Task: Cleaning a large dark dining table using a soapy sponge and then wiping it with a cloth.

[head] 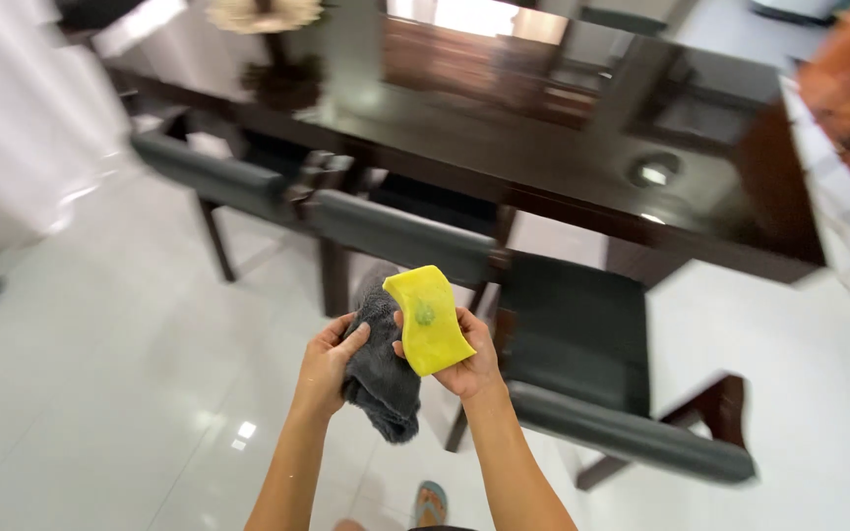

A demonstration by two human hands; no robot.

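Yellow sponge (429, 320) sits upright in the right hand (469, 356), fingers clamped behind it, face toward the camera. Just left, the left hand (325, 366) bunches a grey cloth (383, 369), hanging below. Beyond: dark chair (573, 344), glossy table (504, 138).

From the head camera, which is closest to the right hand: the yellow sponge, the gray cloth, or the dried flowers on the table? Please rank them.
1. Yellow sponge: held in the right hand.
2. Gray cloth: just left, in the left hand.
3. Dried flowers: far off, top left, on the dark table.
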